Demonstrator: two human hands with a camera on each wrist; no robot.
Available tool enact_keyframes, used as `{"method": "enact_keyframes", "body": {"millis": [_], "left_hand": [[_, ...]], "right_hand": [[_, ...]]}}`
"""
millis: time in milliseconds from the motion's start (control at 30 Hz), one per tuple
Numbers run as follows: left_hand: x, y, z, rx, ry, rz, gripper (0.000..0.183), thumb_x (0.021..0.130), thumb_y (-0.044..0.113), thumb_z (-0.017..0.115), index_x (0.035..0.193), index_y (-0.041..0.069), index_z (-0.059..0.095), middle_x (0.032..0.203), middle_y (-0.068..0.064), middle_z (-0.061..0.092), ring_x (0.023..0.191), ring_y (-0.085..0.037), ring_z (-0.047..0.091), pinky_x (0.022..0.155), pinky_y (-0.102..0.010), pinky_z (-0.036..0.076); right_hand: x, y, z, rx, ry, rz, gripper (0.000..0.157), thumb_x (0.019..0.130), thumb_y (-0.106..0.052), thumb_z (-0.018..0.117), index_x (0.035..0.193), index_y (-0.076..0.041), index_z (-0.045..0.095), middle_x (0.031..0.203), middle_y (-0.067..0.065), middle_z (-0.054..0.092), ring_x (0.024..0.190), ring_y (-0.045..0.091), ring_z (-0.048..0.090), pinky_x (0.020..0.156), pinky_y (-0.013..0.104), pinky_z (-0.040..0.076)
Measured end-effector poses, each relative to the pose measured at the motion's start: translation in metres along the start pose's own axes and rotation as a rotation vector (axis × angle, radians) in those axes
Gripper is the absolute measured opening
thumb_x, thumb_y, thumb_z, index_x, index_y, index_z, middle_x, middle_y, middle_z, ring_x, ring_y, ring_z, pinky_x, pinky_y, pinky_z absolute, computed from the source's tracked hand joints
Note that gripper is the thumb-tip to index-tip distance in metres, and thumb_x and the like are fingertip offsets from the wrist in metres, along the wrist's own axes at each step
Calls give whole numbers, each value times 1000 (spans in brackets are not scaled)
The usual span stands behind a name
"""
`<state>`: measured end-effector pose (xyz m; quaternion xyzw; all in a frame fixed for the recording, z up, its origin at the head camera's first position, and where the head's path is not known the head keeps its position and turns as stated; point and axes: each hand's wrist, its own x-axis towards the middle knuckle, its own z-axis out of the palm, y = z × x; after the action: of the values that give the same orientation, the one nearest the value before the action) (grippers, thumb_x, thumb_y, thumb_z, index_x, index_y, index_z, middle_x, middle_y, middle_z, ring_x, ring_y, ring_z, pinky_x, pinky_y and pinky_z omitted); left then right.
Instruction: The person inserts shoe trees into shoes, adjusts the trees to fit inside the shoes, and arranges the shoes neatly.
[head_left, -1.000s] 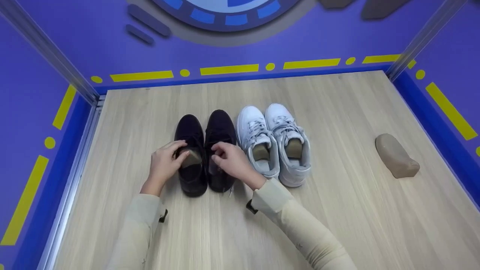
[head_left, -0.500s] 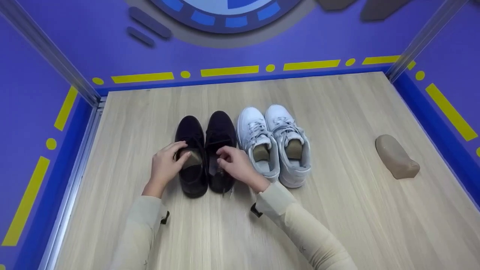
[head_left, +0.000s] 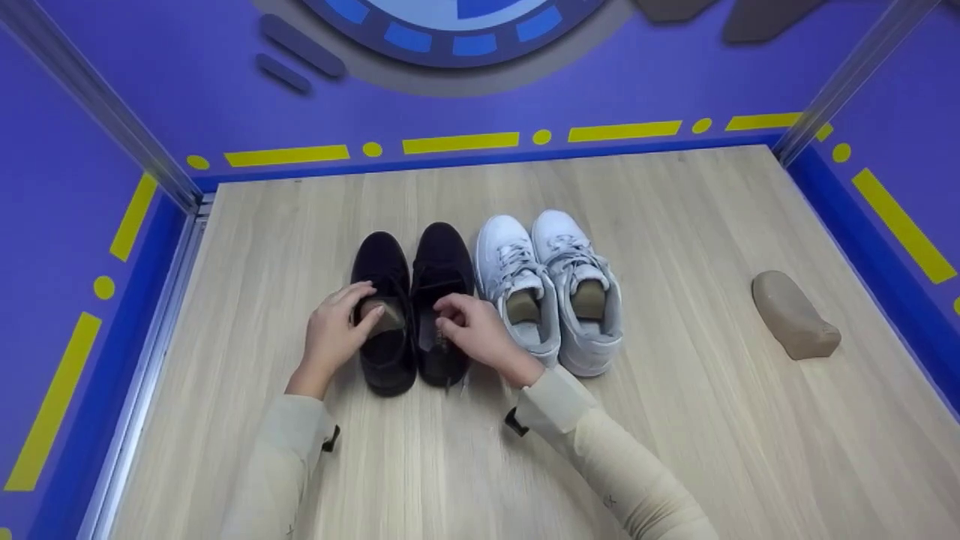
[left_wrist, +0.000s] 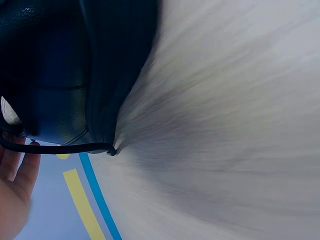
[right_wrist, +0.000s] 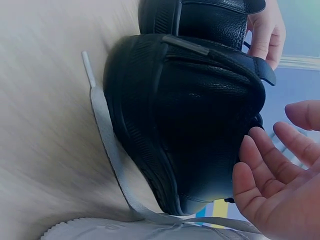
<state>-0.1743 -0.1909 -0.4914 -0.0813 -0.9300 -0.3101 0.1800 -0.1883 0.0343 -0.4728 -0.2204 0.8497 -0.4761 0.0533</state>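
Observation:
A pair of black lace-up shoes stands side by side, toes away from me. My left hand (head_left: 334,330) is at the mouth of the left black shoe (head_left: 380,259), fingers loosely bent, thumb over a brown foot-shaped insert (head_left: 388,319) inside it. Whether it grips anything is hard to see. Above the right black shoe (head_left: 441,251) my right hand (head_left: 476,330) hovers near the collar with curved fingers and holds nothing. The insole of that shoe shows. In the right wrist view, the fingers (right_wrist: 260,185) lie close beside the shoe's upper.
White sneakers (head_left: 499,232) stand just right of the black pair, brown inserts in both. A loose brown foot-shaped insert (head_left: 795,319) lies far right on the wooden board (head_left: 675,420). A grey-white lace (right_wrist: 107,135) trails between the pairs. Blue-purple walls (head_left: 480,105) enclose three sides.
My right hand has drawn slightly back and to the right from the right black shoe's tongue, showing more insole. The left hand has stayed nearly still.

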Motion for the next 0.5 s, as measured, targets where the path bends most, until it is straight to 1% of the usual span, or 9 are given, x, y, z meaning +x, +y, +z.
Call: {"method": "enact_keyframes", "body": {"millis": [100, 267, 400, 500], "left_hand": [[0, 0, -1, -1, -12, -11, 30, 80, 25, 63, 105, 8, 63, 116, -7, 60, 108, -25, 54, 91, -39, 40], [2, 5, -4, 10, -54, -29, 31, 80, 25, 62, 106, 8, 62, 117, -7, 59, 110, -25, 53, 92, -40, 40], [4, 12, -7, 55, -90, -38, 33, 80, 26, 62, 108, 9, 61, 119, -8, 57, 110, -26, 53, 92, -41, 40], [5, 17, -7, 95, -108, -19, 36, 79, 27, 62, 110, 9, 60, 120, -9, 57, 111, -27, 51, 94, -42, 37]], "right_hand": [[-1, -1, -2, -12, 3, -15, 19, 80, -10, 58, 98, -3, 61, 83, 6, 64, 67, 11, 57, 61, 19, 46], [-3, -2, -6, -33, -7, -33, 19, 81, -10, 57, 98, -3, 61, 84, 6, 64, 68, 12, 58, 63, 19, 46], [-5, -3, -10, -44, -9, -40, 20, 80, -11, 57, 98, -3, 61, 85, 6, 64, 68, 12, 57, 63, 19, 46], [-7, -4, -11, -59, -2, -59, 19, 80, -10, 58, 97, -2, 61, 84, 6, 64, 68, 12, 57, 63, 19, 45]]}}
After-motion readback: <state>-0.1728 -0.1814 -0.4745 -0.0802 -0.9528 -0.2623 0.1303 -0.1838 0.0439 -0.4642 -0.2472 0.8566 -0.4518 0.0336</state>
